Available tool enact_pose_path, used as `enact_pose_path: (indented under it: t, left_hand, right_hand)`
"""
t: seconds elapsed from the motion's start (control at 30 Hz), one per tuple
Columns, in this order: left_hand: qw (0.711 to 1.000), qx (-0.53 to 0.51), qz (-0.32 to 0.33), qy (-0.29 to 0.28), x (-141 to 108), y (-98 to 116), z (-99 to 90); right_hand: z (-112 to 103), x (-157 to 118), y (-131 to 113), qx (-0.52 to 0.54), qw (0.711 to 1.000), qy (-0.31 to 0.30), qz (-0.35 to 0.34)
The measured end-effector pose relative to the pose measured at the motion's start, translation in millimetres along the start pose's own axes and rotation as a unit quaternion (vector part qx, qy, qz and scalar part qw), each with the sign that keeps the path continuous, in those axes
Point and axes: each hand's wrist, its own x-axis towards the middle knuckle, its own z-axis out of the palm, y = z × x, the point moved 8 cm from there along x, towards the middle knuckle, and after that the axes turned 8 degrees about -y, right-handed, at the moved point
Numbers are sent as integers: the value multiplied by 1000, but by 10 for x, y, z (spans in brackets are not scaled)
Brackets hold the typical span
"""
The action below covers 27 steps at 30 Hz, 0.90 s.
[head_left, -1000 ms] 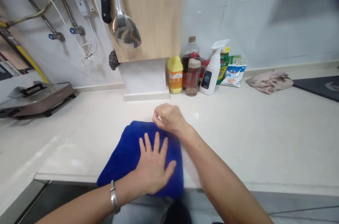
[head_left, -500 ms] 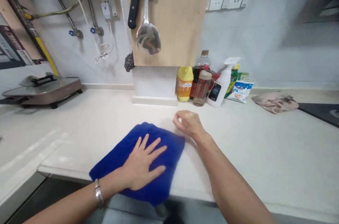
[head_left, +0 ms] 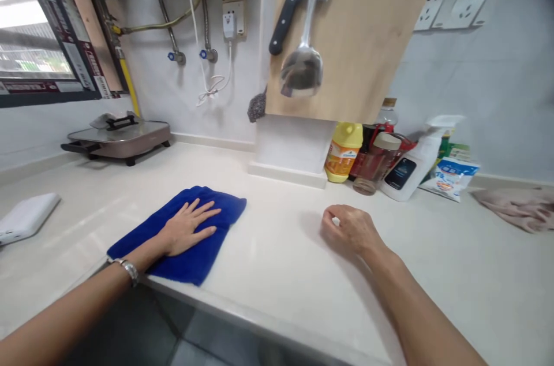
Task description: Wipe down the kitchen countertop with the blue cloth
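A blue cloth (head_left: pixel 216 239) lies spread on the white countertop (head_left: pixel 268 250), one side of it along the front edge. My left hand (head_left: pixel 186 228) rests flat on the cloth, palm down with fingers spread. To the right, apart from the cloth, my right hand (head_left: pixel 352 228) is curled into a loose fist at the counter. A small white patch shows through the gap in its curled fingers, and I see no object in them.
At the back stand a yellow bottle (head_left: pixel 344 152), a brown-tinted jar (head_left: pixel 377 164), a white spray bottle (head_left: pixel 411 167) and a blue-white packet (head_left: pixel 450 176). A crumpled rag (head_left: pixel 515 207) lies right, an electric pan (head_left: pixel 125 138) left. Above hang a knife (head_left: pixel 285 19) and a spatula (head_left: pixel 303 68).
My left hand and the cloth have shifted left and back along the counter; less cloth overhangs the edge. The view has turned left, bringing in a white box-shaped device. My right hand stays curled.
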Motion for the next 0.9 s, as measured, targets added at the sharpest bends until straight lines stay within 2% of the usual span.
enact_pose_path:
  t: [0.23, 0.47, 0.6, 0.73, 0.9]
  left_hand:
    - [995, -16, -102, 11, 27, -980, -118]
    - [984, -23, -177, 23, 83, -1712, -186]
    - [969, -16, -245, 25, 140, -2138, -245]
    - [949, -5, -314, 38, 192, -2424, -355]
    - [925, 3, -376, 56, 341, -2569, -502]
  right_hand:
    - [-65, -32, -278, 18, 996, 26, -85]
    - [-192, -87, -737, 66, 983, 36, -170]
    - [-184, -102, -869, 78, 977, 23, -199]
    - [-167, -113, -954, 96, 973, 15, -211]
    - [-231, -125, -1221, 107, 963, 10, -246]
